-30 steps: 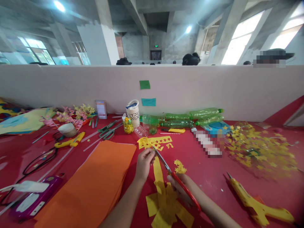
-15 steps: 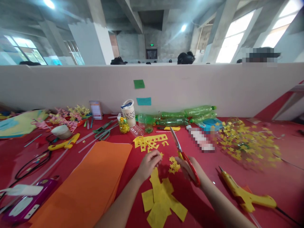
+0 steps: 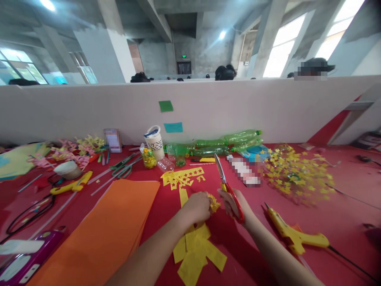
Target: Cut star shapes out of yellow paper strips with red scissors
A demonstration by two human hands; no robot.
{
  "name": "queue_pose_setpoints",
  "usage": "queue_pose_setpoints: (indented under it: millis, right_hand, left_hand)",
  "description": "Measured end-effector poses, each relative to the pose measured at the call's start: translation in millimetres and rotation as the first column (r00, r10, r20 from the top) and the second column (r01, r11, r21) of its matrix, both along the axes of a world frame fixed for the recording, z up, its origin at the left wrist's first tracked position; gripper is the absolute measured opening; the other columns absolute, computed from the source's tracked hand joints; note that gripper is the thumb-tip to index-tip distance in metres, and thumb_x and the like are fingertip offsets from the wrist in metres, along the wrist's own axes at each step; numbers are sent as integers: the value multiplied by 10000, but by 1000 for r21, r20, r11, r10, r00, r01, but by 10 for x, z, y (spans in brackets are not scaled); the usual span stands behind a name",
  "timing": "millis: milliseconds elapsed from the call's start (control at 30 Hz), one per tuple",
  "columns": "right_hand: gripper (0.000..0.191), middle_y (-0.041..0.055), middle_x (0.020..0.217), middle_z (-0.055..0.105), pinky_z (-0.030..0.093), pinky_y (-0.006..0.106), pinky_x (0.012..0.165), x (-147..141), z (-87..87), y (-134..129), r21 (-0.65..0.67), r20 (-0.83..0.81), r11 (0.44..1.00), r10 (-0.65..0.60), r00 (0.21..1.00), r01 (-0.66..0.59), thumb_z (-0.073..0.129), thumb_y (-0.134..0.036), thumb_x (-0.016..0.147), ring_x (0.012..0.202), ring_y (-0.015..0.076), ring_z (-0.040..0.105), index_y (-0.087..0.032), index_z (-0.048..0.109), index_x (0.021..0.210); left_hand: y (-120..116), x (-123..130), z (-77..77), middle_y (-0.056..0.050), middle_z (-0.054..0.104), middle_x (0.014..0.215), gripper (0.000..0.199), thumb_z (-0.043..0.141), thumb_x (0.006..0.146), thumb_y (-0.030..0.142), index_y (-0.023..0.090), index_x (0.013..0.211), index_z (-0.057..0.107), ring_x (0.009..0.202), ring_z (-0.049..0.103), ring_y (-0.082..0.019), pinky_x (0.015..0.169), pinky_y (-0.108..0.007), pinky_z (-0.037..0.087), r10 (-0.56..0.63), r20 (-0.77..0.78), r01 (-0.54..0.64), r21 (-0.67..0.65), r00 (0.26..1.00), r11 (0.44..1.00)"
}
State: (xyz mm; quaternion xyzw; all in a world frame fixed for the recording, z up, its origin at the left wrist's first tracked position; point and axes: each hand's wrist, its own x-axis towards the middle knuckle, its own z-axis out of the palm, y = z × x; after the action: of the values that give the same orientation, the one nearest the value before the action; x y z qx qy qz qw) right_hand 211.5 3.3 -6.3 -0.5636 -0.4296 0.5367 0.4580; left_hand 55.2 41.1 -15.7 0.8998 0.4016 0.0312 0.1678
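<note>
My right hand (image 3: 233, 204) is closed around the red-handled scissors (image 3: 236, 202), their blades pointing up and away from me. My left hand (image 3: 198, 206) is curled against the small pile of cut yellow stars (image 3: 213, 203) and partly covers it. Its fingertips are turned away, so whatever they pinch is hidden. Below my left wrist lie several yellow paper pieces (image 3: 195, 254), overlapping one another; one strip reaches up behind the hand. Farther off are yellow scraps with star-shaped holes (image 3: 184, 176).
Orange sheets (image 3: 119, 222) lie at left, near a yellow glue gun (image 3: 73, 184). Another glue gun (image 3: 294, 232) rests at right, below a star-covered branch bundle (image 3: 297, 174). Green plastic bottles (image 3: 211, 151) and a white cup (image 3: 154, 143) line the white partition (image 3: 208, 107).
My left hand has moved right and slightly down, from beside a yellow star onto the star pile. My right hand keeps the scissors. The whole view has shifted a little.
</note>
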Motion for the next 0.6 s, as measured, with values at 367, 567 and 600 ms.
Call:
queue_pose_setpoints:
  millis: [367, 567, 600]
  right_hand:
    - [343, -124, 344, 339, 273, 218, 311, -21, 6, -8, -8, -7, 1000, 5, 1000, -5, 612, -460, 733, 257, 80, 326, -235, 388, 604]
    - [334, -121, 349, 337, 272, 220, 314, -16, -16, -8, -21, 12, 1000, 16, 1000, -15, 600, -478, 728, 264, 86, 331, -237, 399, 614]
    - [336, -120, 353, 339, 274, 219, 315, -16, -18, -9, -25, 16, 1000, 20, 1000, -19, 593, -483, 733, 265, 86, 337, -237, 399, 612]
  left_hand:
    - [125, -246, 111, -34, 557, 766, 385, 611, 687, 582, 203, 686, 549, 711, 526, -196, 537, -269, 314, 73, -26, -73, -38, 997, 997]
    - [188, -445, 184, -26, 581, 865, 285, 581, 747, 491, 208, 782, 565, 706, 534, -165, 568, -254, 341, 193, 139, -165, -187, 971, 968]
    - [178, -546, 207, -25, 587, 887, 269, 618, 714, 464, 210, 792, 572, 724, 541, -167, 583, -252, 352, 179, 139, -142, -241, 974, 960]
